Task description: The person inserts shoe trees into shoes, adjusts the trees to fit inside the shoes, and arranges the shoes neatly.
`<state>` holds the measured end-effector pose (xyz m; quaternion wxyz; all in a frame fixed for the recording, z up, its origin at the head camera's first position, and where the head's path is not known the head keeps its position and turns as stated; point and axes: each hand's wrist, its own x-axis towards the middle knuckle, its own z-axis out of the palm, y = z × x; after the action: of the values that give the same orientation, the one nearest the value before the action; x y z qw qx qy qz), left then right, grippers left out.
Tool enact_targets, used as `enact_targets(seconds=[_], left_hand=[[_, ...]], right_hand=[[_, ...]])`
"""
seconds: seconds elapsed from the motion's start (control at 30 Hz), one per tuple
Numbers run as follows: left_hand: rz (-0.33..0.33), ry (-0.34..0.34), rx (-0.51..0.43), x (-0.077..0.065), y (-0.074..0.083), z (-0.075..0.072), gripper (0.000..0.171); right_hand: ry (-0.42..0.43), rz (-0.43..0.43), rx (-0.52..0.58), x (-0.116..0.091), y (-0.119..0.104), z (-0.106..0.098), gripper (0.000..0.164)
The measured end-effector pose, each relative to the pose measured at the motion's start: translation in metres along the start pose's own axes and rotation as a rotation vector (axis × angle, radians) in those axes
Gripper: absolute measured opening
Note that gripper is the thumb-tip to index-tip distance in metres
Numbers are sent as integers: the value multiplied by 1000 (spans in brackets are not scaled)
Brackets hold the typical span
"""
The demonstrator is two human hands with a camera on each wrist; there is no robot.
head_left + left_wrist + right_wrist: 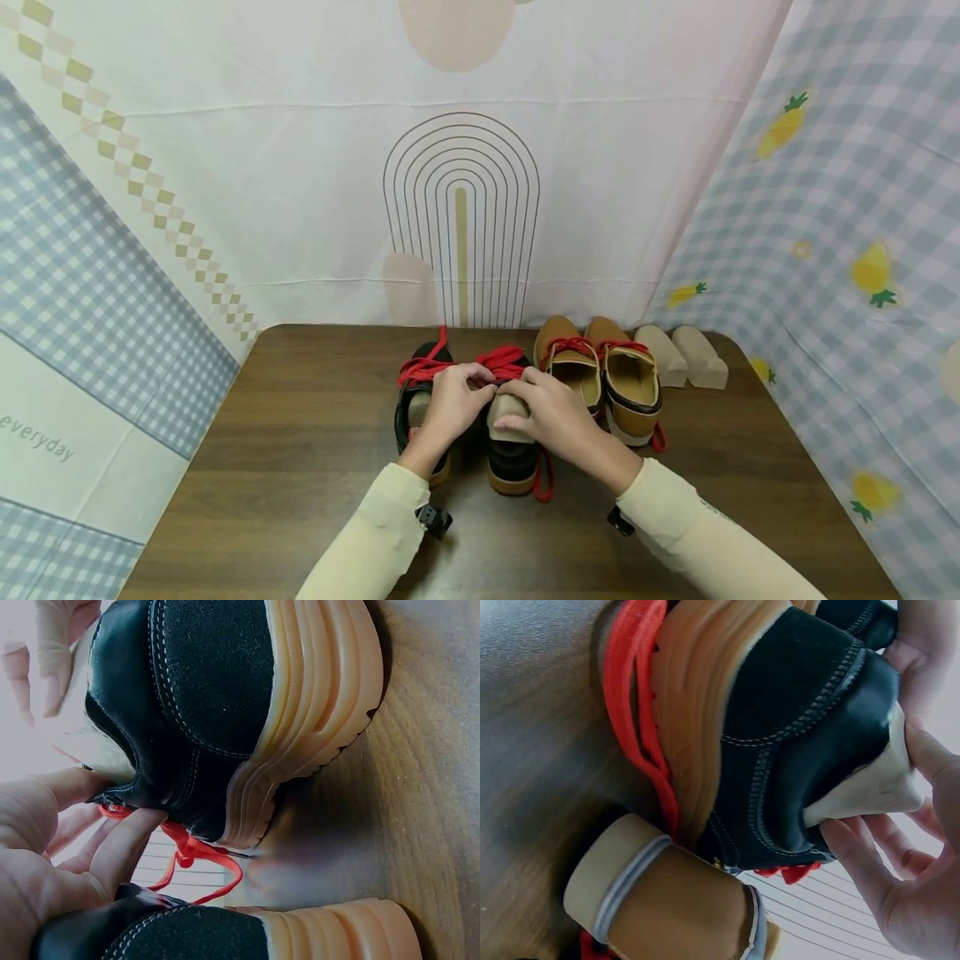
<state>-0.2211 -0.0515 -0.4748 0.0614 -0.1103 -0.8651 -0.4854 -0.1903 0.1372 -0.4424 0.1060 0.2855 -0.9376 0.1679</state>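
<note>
The beige insert (507, 407) stands in the opening of the black shoe (512, 468) on the wooden table (292, 450), and its end comes out above the collar. The right hand (561, 417) holds this insert between thumb and fingers; the left hand (453, 404), as it seems, pinches the front edge of the opening, near the red laces (501, 361). If the insert is pressed at a wrong angle, it could fold the collar inward or become stuck. A finger could also catch the laces, or the red loop (619, 690) beside the sole, and pull the shoe sideways against its black partner (202, 934) or the nearest tan shoe (682, 907).
</note>
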Motion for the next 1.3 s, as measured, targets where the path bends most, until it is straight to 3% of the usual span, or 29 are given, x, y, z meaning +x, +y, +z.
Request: enact_targets(seconds=[0.23, 0.43, 0.67, 0.97, 1.3], left_hand=[[2, -7, -4, -1, 2, 3, 4], [-10, -15, 0, -1, 3, 2, 6], [-9, -16, -1, -1, 2, 2, 5], [-5, -3, 1, 0, 3, 1, 5], [-15, -7, 7, 0, 1, 0, 5]], right_hand=[[12, 11, 27, -4, 3, -2, 43], [-65, -54, 211, 0, 14, -16, 28], [-167, -74, 328, 4, 23, -26, 31], [-153, -92, 292, 8, 22, -27, 30], [-92, -55, 193, 3, 21, -15, 30]])
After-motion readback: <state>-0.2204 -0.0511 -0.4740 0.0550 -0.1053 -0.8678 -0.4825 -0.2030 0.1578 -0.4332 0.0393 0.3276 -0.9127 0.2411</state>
